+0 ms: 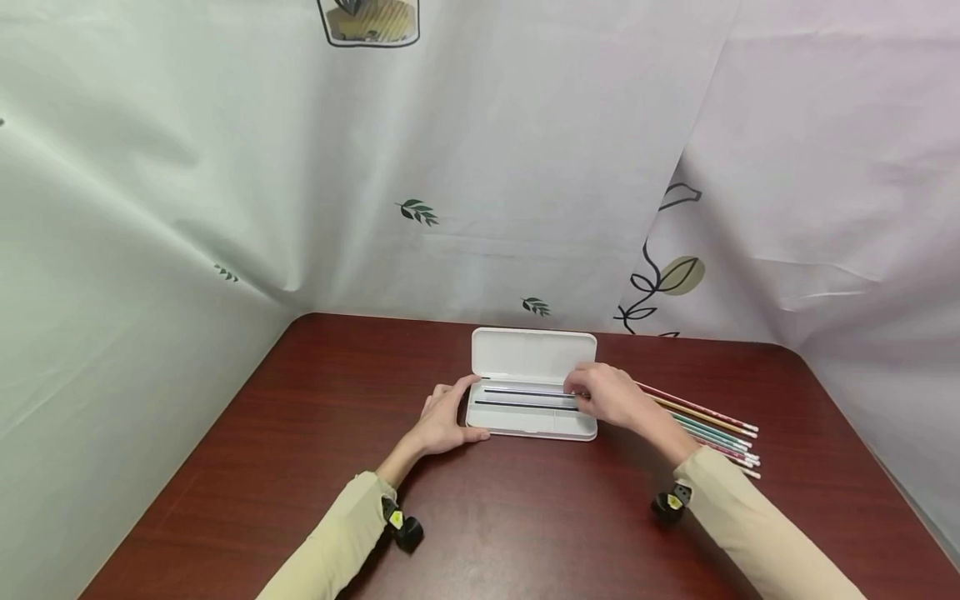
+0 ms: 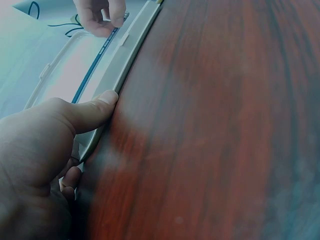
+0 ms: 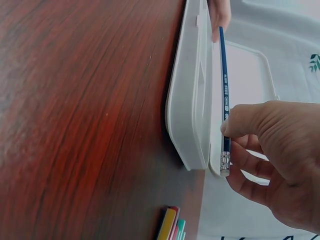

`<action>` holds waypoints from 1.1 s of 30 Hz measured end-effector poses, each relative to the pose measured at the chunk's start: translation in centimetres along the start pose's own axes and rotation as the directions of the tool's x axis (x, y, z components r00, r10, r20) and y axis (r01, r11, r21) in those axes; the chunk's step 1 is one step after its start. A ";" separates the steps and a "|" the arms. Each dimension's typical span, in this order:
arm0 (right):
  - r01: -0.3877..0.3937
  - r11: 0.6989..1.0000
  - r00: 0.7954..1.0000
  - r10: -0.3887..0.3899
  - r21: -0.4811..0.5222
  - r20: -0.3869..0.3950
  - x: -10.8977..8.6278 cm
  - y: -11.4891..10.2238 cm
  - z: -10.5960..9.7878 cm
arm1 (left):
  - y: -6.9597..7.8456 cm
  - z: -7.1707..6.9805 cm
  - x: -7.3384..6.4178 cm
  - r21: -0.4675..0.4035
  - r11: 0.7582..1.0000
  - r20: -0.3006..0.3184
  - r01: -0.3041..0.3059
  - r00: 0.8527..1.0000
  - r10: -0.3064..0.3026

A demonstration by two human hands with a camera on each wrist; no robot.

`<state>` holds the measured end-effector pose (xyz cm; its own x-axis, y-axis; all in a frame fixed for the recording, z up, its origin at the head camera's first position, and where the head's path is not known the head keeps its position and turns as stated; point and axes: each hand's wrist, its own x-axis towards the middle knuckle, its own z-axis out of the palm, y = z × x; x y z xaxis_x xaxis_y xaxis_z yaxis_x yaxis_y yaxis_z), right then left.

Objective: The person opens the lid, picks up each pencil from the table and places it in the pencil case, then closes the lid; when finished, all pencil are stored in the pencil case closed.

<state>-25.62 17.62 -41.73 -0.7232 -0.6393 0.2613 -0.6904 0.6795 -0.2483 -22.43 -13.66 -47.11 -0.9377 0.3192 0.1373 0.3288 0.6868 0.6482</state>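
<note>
A white pencil case (image 1: 573, 427) lies on the table with its lid (image 1: 525, 354) raised at the back. My left hand (image 1: 441, 423) grips the case's left end, thumb on the front rim and fingers toward the back corner. At the right end, my right hand (image 1: 613, 397) pinches a dark blue pencil (image 3: 225, 85) between thumb and fingers, near its metal band and white eraser. The pencil runs lengthwise over the case, eraser end to the right. Two slim dark lines cross the case in the head view.
Several pencils (image 1: 705, 412) in red, yellow and teal lie fanned out to the right, partly behind the right forearm. The brown table (image 1: 517, 517) reaches back to a white patterned cloth (image 1: 487, 167) hanging behind and at both sides.
</note>
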 end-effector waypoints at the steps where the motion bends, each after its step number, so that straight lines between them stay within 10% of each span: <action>1: 0.003 1.000 1.000 -0.003 -0.001 0.003 0.1 0.0 0.1 | 0.0 0.0 0.0 0.001 1.000 -0.003 -0.001 1.000 0.001; 33: -0.004 1.000 0.998 0.004 0.001 0.057 1.5 -0.6 1.6 | 0.1 0.0 -0.1 -0.004 1.000 -0.010 -0.008 1.000 0.008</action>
<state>-26.30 15.72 -42.70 -0.7255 -0.6563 0.2071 -0.6878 0.6813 -0.2503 -22.30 -13.67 -47.07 -0.9361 0.3179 0.1503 0.3359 0.6818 0.6499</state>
